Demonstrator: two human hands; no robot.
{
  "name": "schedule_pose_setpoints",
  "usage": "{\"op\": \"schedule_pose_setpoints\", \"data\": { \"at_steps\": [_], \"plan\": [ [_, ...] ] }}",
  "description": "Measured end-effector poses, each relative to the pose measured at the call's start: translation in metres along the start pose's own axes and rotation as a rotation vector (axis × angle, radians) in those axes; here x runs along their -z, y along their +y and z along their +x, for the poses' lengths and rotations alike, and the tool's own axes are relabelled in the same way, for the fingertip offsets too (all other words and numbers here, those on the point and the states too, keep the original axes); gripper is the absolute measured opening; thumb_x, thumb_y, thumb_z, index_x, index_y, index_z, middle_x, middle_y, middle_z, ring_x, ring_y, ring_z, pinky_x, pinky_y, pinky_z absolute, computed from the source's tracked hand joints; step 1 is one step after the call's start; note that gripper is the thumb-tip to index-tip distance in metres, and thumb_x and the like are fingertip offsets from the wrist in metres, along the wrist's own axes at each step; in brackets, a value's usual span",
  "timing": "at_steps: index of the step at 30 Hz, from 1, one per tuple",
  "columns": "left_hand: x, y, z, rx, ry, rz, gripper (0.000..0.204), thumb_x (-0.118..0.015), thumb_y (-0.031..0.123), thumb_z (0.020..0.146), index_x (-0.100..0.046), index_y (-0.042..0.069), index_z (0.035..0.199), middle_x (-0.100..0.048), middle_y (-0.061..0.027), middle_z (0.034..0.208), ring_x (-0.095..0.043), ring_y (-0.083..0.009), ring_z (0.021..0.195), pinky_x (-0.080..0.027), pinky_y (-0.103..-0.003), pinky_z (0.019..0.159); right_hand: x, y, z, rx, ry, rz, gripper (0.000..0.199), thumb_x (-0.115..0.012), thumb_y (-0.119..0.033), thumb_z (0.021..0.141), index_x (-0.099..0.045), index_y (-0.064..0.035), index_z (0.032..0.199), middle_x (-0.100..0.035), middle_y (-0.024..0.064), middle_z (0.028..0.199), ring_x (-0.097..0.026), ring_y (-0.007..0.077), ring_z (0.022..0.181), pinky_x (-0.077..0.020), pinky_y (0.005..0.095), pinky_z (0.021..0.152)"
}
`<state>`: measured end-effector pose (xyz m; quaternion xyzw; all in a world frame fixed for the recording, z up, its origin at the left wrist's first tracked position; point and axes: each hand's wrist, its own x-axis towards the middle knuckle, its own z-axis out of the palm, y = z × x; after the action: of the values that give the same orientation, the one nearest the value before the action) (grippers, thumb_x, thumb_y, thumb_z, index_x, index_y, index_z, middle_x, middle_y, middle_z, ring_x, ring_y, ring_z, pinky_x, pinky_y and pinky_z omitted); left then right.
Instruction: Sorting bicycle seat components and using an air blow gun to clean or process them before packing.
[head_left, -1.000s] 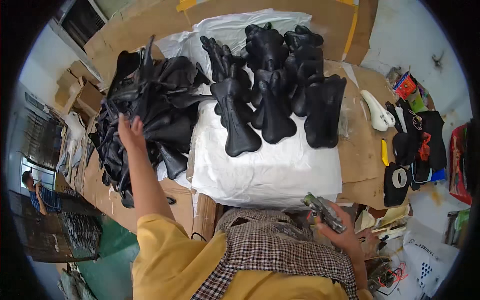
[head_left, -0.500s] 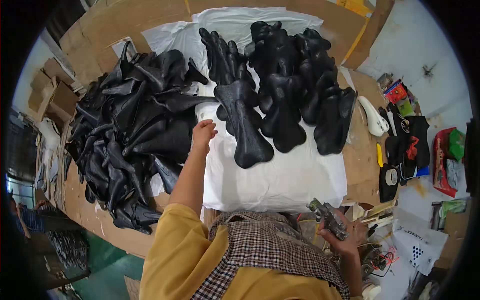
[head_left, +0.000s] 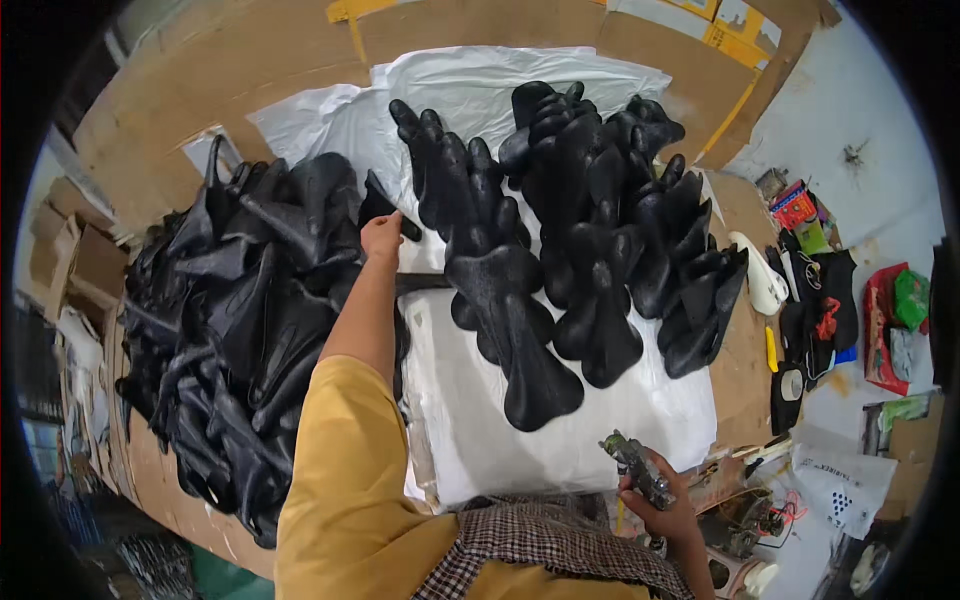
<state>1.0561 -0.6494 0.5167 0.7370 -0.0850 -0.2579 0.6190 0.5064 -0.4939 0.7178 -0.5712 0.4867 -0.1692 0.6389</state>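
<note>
My left hand (head_left: 380, 238) reaches forward to the right edge of a big heap of black saddle-shaped covers (head_left: 240, 330), and its fingers close on one black piece (head_left: 385, 207) there. Beside it, rows of black moulded saddles (head_left: 560, 250) lie overlapping on a white plastic sheet (head_left: 480, 420). My right hand (head_left: 660, 505) stays low near my body, at the sheet's near right corner. It grips a small grey-green hand tool (head_left: 635, 465) that points up and to the left.
Brown cardboard (head_left: 200, 100) covers the bench at the back and left. At the right lie a white saddle shell (head_left: 760, 275), black parts, a yellow-handled tool (head_left: 772, 350), a tape roll (head_left: 790, 385) and coloured packets (head_left: 890, 320). Boxes stand at the far left.
My left hand has gone from the heap's left side across to its upper right edge and closed on a black piece. The right hand with the tool has barely moved.
</note>
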Motion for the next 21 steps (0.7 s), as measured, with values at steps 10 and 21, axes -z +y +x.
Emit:
{"op": "schedule_pose_setpoints", "data": {
  "at_steps": [10,21],
  "plan": [
    [-0.024,-0.046,0.119,-0.079,0.159,0.588,0.033,-0.062,0.032,0.076,-0.064,0.006,0.096,-0.066,-0.0122,0.085,-0.063,-0.0284,0.079,-0.049,-0.038,0.073,-0.046,-0.035,0.073,-0.247,0.03,-0.171,0.059,-0.07,-0.013,0.077,-0.043,-0.003,0.128,-0.063,0.0074,0.091,-0.059,0.015,0.082,-0.0478,0.0314,0.073],
    [0.017,0.01,0.113,-0.133,0.118,0.431,0.035,-0.054,0.029,0.085,-0.056,-0.002,0.101,-0.061,-0.0121,0.076,-0.062,-0.0215,0.054,-0.048,-0.034,0.05,-0.045,-0.02,0.113,-0.054,-0.164,-0.269,0.058,-0.069,-0.018,0.079,-0.042,-0.0053,0.129,-0.061,0.0075,0.088,-0.06,0.015,0.079,-0.048,0.0307,0.07]
  ]
}}
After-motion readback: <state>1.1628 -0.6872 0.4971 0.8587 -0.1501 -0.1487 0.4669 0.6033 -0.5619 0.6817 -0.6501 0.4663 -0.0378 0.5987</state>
